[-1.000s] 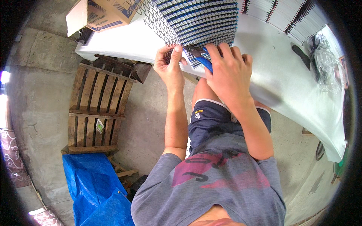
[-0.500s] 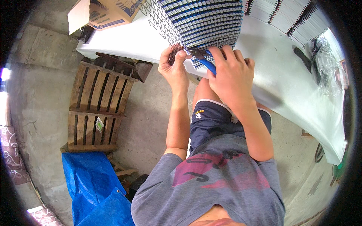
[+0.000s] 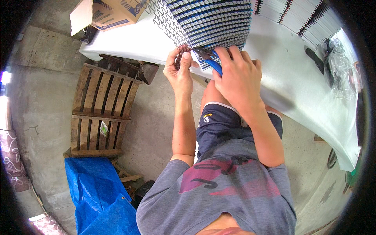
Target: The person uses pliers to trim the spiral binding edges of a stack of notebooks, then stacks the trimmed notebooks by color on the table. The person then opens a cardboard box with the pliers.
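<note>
Your right hand (image 3: 239, 74) is wrapped around blue-handled pliers (image 3: 215, 65), their dark head at the near end of the wire-bound notebooks (image 3: 215, 23) on the white-covered table (image 3: 125, 45). Your left hand (image 3: 179, 74), just beside, grasps a dark curly wire bundle (image 3: 178, 61); whether the pliers pinch anything, I cannot tell.

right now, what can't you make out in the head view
In the head view:
Pliers: part of the handles, hidden by the right hand.
Dark coils: partly covered by the left hand.
Whether the pliers' tips touch wire: too small to tell.
Spiral-bound stack: far end, cut off by the top edge.
Cardboard box: upper part, likewise.
</note>
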